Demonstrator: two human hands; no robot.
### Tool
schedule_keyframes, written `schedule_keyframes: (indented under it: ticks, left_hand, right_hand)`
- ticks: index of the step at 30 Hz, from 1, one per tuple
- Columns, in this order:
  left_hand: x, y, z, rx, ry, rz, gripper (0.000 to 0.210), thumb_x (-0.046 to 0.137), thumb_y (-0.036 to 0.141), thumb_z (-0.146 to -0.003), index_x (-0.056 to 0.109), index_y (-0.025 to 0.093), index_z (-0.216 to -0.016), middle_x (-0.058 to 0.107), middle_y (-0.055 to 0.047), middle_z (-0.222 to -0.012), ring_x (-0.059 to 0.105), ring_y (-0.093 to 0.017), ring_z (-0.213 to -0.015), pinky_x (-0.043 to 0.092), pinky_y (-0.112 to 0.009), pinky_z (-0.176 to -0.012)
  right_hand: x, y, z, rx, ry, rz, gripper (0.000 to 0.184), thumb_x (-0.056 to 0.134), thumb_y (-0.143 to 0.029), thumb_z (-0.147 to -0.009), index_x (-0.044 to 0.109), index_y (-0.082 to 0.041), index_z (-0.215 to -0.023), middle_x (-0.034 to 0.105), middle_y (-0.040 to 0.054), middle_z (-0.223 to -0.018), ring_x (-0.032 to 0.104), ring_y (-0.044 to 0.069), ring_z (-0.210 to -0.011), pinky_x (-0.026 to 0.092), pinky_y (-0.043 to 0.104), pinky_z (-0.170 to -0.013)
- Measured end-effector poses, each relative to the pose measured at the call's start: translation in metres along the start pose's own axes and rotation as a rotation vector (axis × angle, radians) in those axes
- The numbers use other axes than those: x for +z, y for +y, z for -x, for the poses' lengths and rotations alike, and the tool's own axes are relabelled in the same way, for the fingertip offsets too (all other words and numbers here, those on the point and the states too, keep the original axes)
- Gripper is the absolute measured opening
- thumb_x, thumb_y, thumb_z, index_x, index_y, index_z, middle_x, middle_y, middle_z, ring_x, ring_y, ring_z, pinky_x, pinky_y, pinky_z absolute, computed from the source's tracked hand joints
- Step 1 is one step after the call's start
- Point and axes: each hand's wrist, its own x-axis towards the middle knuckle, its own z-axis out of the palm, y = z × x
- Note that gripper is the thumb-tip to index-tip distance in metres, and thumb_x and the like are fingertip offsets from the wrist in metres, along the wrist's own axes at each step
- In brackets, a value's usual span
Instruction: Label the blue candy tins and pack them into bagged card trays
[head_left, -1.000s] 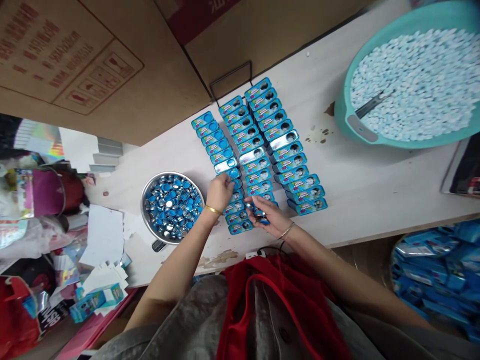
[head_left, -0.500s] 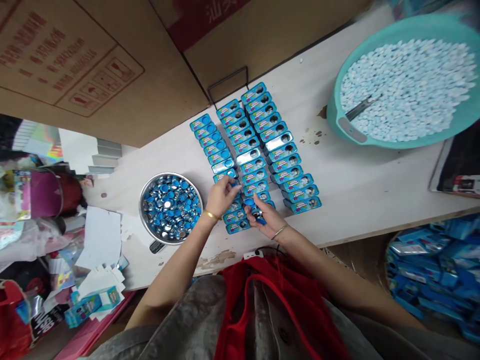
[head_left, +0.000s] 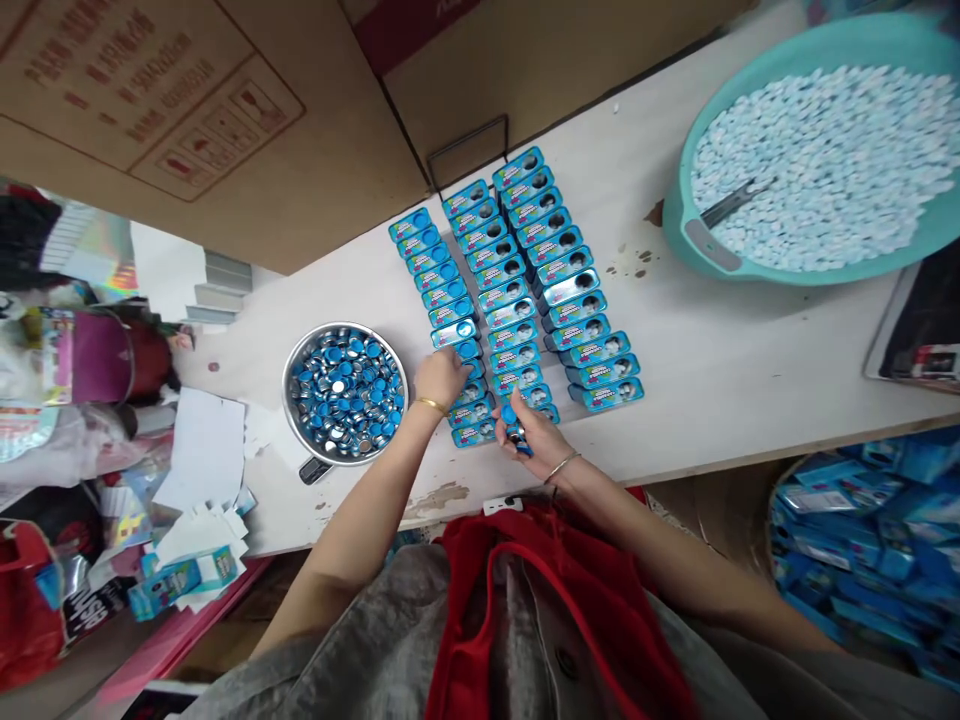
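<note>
Three rows of small blue printed tins stand on the table. My left hand (head_left: 441, 378), fingers curled down, is at the left row of tins (head_left: 439, 275); whatever is under its fingertips is hidden. Tins farther up that row have round blue caps in their openings, while lower ones show open holes. My right hand (head_left: 536, 438) is closed around a few blue-and-silver caps (head_left: 514, 428), beside the near end of the middle row of tins (head_left: 501, 268). The right row of tins (head_left: 555, 235) also has open round holes.
On the left stands a metal pan (head_left: 288, 405) full of loose caps, its black handle towards me. A turquoise basin (head_left: 679, 215) of pale tablets with tongs (head_left: 739, 203) is at right. Cardboard boxes (head_left: 322, 130) line the back; blue packages (head_left: 847, 540) fill a container lower right.
My left hand has drawn back slightly from my right hand and lowered onto the left row, fingers more curled. My right hand still holds the caps. The view has shifted slightly.
</note>
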Motion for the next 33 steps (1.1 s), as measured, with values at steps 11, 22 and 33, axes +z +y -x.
schedule_keyframes:
  ticks: [11,22,33]
  left_hand:
    - [-0.001,0.002,0.022,0.172,0.002,0.018,0.029,0.062,0.039,-0.083,0.064,0.016,-0.101,0.067,-0.009,-0.085,0.063,-0.024,-0.082,0.046,-0.031,-0.072]
    - [0.025,-0.008,0.064,0.082,0.077,0.271,0.01,0.056,0.025,-0.082,0.062,0.017,-0.08,0.062,-0.002,-0.07,0.058,-0.016,-0.069,0.043,-0.026,-0.067]
    - [0.009,0.003,0.016,-0.103,-0.15,-0.25,0.043,0.064,0.053,-0.075,0.069,0.016,-0.096,0.069,-0.016,-0.105,0.064,-0.031,-0.1,0.048,-0.034,-0.081]
  right_hand:
    - [-0.001,0.008,0.003,0.042,0.029,0.018,0.061,0.055,-0.079,-0.07,0.053,-0.018,-0.068,0.048,-0.0038,-0.042,0.036,0.006,-0.031,0.016,0.018,-0.03]
    - [-0.008,0.024,0.013,0.09,-0.009,-0.156,0.031,0.066,-0.047,-0.079,0.058,-0.017,-0.074,0.059,0.0005,-0.06,0.055,0.009,-0.051,0.032,0.017,-0.038]
    - [-0.021,0.029,0.028,-0.062,-0.116,-0.144,0.038,0.077,-0.046,-0.069,0.063,-0.017,-0.087,0.058,-0.0027,-0.067,0.044,0.004,-0.044,0.022,0.017,-0.037]
